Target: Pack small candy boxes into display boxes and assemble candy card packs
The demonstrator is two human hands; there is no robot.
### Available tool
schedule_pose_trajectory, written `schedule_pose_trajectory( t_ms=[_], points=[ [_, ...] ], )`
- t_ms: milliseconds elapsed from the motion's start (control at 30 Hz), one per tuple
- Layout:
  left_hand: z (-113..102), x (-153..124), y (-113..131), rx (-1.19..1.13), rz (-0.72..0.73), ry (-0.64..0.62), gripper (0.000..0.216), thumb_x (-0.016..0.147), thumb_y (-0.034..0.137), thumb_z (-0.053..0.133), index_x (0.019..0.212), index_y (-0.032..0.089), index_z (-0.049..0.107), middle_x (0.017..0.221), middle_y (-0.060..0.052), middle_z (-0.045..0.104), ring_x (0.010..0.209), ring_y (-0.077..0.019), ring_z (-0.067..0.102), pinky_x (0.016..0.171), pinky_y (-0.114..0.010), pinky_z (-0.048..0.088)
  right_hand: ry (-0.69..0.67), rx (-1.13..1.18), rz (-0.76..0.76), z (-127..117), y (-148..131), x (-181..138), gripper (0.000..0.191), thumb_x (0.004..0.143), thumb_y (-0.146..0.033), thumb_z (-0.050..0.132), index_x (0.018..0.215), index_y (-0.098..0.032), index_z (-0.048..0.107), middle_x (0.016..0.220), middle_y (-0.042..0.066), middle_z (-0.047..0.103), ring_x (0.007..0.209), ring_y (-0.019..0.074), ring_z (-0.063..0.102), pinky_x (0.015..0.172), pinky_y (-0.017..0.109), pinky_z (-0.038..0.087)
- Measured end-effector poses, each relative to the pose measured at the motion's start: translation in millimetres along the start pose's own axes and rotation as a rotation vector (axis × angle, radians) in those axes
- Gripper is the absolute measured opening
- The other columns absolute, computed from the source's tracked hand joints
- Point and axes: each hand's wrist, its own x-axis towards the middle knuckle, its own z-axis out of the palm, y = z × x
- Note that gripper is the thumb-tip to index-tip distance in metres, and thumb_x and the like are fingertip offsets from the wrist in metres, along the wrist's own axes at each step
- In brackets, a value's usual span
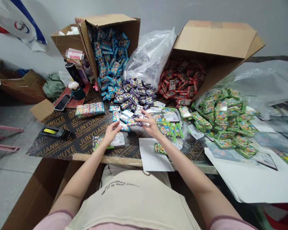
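My left hand (112, 131) has its thumb and fingertips closed at the near end of a small blue packet (125, 127). Close to its right, my right hand (150, 124) has its fingertips on a purple packet (132, 122), partly hiding it. More blue packets (114, 108) lie loose just beyond my left hand. Behind both hands spreads a heap of purple packets (136, 92). Flat green printed bags (170, 129) with white labels lie beside my right forearm. Another labelled bag (110, 141) is under my left wrist.
Cartons of blue packets (110, 57) and red packets (179, 80) lie tipped open at the back, with a clear plastic bag (151, 54) between. Green packets (220, 118) are heaped right. A wrapped bundle (90, 109), phone (62, 102) and black tape dispenser (55, 131) sit left.
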Motion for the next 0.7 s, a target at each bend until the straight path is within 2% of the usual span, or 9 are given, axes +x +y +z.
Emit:
schedule_pose_trajectory(
  t_ms=[100,167,267,367,433,500,600,700],
  points=[
    [16.5,9.5,11.0,-0.31,-0.301,-0.199,0.054,0.062,0.034,0.083,0.108,0.014,0.065,0.088,-0.008,0.07,0.072,-0.017,0.067,0.068,-0.032,0.055,-0.151,-0.047,-0.036,-6.2,-14.3,2.7,0.045,0.078,-0.01,0.047,0.11,-0.029,0.073,0.156,-0.002,0.031,0.144,0.027,0.028,0.113,0.05,0.032],
    [25.8,12.9,13.3,-0.396,-0.373,-0.17,0.059,0.055,0.021,0.086,0.107,0.013,0.061,0.077,-0.003,0.069,0.061,-0.0137,0.065,0.062,-0.029,0.054,-0.11,-0.138,-0.016,-9.0,-18.2,4.1,0.051,0.08,-0.01,0.045,0.122,-0.029,0.066,0.158,0.001,0.027,0.146,0.0291,0.023,0.114,0.054,0.027],
    [36.8,15.5,11.0,-0.462,-0.363,-0.013,0.066,0.051,0.006,0.083,0.11,0.014,0.055,0.065,0.005,0.062,0.057,-0.0131,0.066,0.063,-0.028,0.055,0.046,-0.238,0.032,-8.1,-19.4,1.7,0.06,0.085,-0.021,0.046,0.145,-0.025,0.042,0.161,0.008,0.018,0.147,0.0312,0.018,0.114,0.057,0.022],
    [44.5,16.9,6.5,-0.468,-0.322,0.039,0.065,0.051,0.0,0.077,0.11,0.013,0.054,0.06,0.008,0.058,0.057,-0.0132,0.067,0.064,-0.027,0.056,0.044,-0.295,0.027,2.3,-18.0,-3.2,0.078,0.082,-0.046,0.059,0.15,-0.024,0.029,0.161,0.013,0.015,0.147,0.034,0.019,0.114,0.055,0.021],
    [47.5,17.2,3.9,-0.448,-0.295,0.059,0.057,0.055,0.002,0.074,0.107,0.011,0.055,0.059,0.007,0.058,0.057,-0.0129,0.066,0.065,-0.027,0.055,-0.005,-0.337,0.051,12.7,-14.3,-4.8,0.09,0.075,-0.059,0.064,0.151,-0.025,0.027,0.16,0.014,0.018,0.146,0.0359,0.02,0.113,0.055,0.022],
    [48.3,16.8,1.6,-0.428,-0.275,0.081,0.052,0.057,0.004,0.072,0.106,0.012,0.056,0.061,0.006,0.058,0.056,-0.0116,0.065,0.065,-0.027,0.055,-0.043,-0.355,0.133,22.7,-7.7,-4.5,0.096,0.072,-0.063,0.067,0.151,-0.025,0.027,0.158,0.015,0.022,0.145,0.0368,0.023,0.111,0.056,0.024],
    [46.3,14.5,-2.4,-0.399,-0.264,0.094,0.047,0.058,0.006,0.072,0.102,0.013,0.06,0.07,0.004,0.061,0.058,-0.01,0.064,0.065,-0.027,0.054,-0.077,-0.351,0.316,34.1,2.7,-2.8,0.098,0.07,-0.063,0.069,0.151,-0.026,0.027,0.152,0.017,0.036,0.139,0.0377,0.033,0.107,0.056,0.03],
    [44.5,11.8,-7.5,-0.373,-0.268,0.071,0.038,0.058,0.009,0.073,0.094,0.013,0.065,0.075,0.001,0.063,0.064,-0.0117,0.066,0.068,-0.028,0.053,-0.059,-0.384,0.475,44.3,6.7,-0.4,0.094,0.072,-0.063,0.067,0.15,-0.027,0.029,0.135,0.017,0.052,0.126,0.0375,0.047,0.101,0.056,0.036]
  ],
)
